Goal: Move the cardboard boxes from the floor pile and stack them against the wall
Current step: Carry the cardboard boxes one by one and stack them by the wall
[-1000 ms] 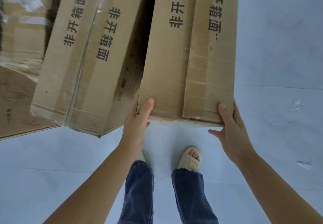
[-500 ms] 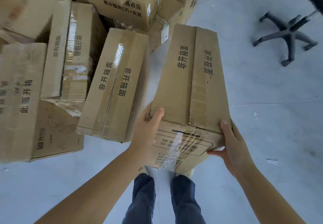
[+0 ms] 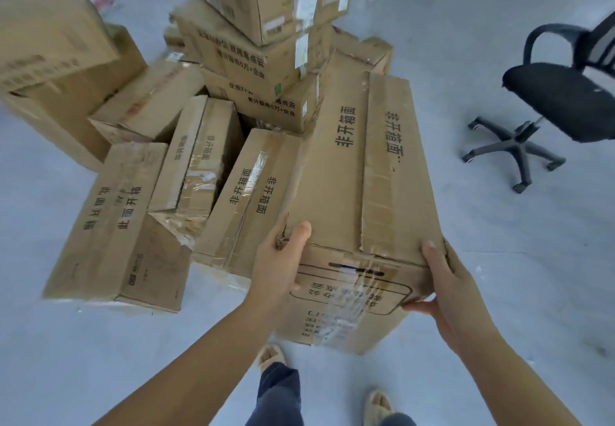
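I hold a long cardboard box [image 3: 362, 173] with black printed characters on top, lifted off the floor and tilted away from me. My left hand [image 3: 278, 266] grips its near left corner, thumb on the top face. My right hand [image 3: 444, 279] grips the near right corner, thumb on top and fingers curled under the taped end panel. Left of the held box lies the floor pile [image 3: 186, 173] of several similar boxes, with taller stacked boxes [image 3: 263, 36] behind it.
A black office chair [image 3: 545, 99] on a five-wheel base stands on the grey floor at the right. A large box [image 3: 56, 59] sits at the far left. My feet in sandals are below the held box. Open floor stretches to the right and near me.
The box has come up off the floor and clear of the pile. My view has risen and pulled back, so the whole pile and the chair now show.
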The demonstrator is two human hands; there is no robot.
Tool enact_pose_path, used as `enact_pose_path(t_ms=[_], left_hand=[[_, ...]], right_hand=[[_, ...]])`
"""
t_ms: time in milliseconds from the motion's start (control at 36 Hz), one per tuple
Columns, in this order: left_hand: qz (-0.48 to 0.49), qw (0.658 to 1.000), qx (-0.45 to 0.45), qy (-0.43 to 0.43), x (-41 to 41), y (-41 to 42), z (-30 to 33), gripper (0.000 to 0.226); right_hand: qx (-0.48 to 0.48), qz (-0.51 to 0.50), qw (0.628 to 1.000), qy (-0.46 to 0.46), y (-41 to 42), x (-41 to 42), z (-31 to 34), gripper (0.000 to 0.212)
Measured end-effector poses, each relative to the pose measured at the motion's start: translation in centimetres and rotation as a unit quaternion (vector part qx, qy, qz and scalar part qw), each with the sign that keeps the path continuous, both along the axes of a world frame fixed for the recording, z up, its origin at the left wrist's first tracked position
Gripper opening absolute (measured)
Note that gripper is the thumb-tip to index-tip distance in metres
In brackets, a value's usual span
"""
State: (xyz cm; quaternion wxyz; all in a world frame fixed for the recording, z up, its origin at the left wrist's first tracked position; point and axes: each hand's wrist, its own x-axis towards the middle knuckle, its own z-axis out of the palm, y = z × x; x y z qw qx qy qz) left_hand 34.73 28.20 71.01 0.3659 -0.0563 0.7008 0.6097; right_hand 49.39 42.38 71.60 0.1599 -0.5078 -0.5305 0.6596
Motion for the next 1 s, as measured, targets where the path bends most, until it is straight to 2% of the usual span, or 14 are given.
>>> enact_pose_path(t_ms=[139,250,361,500,806,944,1000], left_hand=[[0.091,0.995,0.037,0.032,6.0,-0.9,1.9,0.045],[0.156,0.985,0.062,0.039,12.1,-1.3,3.3,0.016],[0.223,0.97,0.086,0.052,17.4,-2.3,4.5,0.018],[0.285,0.952,0.083,0.07,22.8,-5.3,6.2,0.027],[0.428,0.899,0.059,0.077,33.8,-15.6,6.4,0.028],[0.517,0.852,0.046,0.07,40.9,-22.0,6.1,0.024],[0.551,0.83,0.042,0.069,44.4,-24.9,5.8,0.021]], right_hand=[[0.02,0.081,0.996,0.021,1.1,3.2,2.1,0.033],[0.024,0.145,0.989,0.032,2.3,6.8,3.5,0.04],[0.038,0.201,0.978,0.042,2.2,10.1,5.0,0.043],[0.038,0.281,0.957,0.056,0.1,12.9,6.6,0.032],[0.009,0.438,0.897,0.053,-9.6,16.9,6.3,0.034],[0.0,0.518,0.855,0.029,-16.8,20.5,5.8,0.047],[0.002,0.548,0.836,0.028,-20.3,22.4,5.8,0.036]])
